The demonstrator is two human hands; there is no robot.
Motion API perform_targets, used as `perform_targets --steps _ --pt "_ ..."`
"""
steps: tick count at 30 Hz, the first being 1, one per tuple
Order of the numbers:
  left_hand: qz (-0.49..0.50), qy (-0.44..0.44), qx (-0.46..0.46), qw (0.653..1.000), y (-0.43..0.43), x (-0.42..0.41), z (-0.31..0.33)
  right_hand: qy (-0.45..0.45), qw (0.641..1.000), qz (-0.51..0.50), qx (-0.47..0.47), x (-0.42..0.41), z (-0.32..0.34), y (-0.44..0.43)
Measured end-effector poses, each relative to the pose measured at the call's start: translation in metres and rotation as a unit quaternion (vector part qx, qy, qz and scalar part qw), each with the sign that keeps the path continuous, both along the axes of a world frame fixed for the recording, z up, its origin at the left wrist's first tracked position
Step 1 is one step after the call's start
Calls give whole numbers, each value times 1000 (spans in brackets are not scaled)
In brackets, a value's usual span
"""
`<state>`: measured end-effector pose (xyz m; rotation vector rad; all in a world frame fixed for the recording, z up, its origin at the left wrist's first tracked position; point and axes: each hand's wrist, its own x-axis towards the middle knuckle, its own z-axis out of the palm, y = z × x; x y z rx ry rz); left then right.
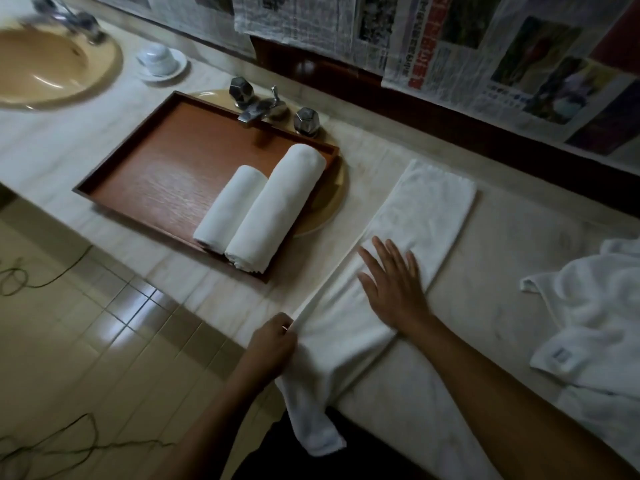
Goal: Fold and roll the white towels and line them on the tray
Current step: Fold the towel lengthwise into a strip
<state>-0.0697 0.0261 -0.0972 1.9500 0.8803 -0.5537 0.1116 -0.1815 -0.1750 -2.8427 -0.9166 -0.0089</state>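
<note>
My left hand [273, 344] pinched the edge of a long folded white towel [426, 206] on the pale worktop [502, 271]. My right hand [391, 285] pressed it flat, fingers [382, 258] spread.

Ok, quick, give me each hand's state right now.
Left hand: closed, pinching the left edge of the long folded white cloth towel.
Right hand: open, fingers flat, pressing on that towel.

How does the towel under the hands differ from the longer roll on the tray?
The flat towel lies as a folded strip; the longer roll is wound tight. The flat towel is on the counter, one end hanging off; the longer roll sits on the tray. Both are white.
</note>
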Motion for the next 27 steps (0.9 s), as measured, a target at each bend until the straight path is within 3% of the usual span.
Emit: perform_targets --steps 2,9,13,16,22,24,27 --pt "39 -25 28 999 1 -12 -3 -6 1000 0 3 -1 1 0" --pt "16 -55 118 991 -10 -19 -13 2 1000 -1 -13 0 -3 2" --pt "5 -61 124 990 -13 -16 -11 37 999 -28 -23 -10 8 16" --pt "9 -53 115 992 -12 -17 -9 40 999 19 24 -55 17 34" --pt "-49 -72 96 992 -21 -24 -3 78 996 47 -16 -99 0 26" --pt "-67 -84 58 993 -21 -35 0 88 994 51 -29 -95 0 27" --pt "41 -82 -178 980 -10 -54 3 87 994 49 -35 -95 2 28"
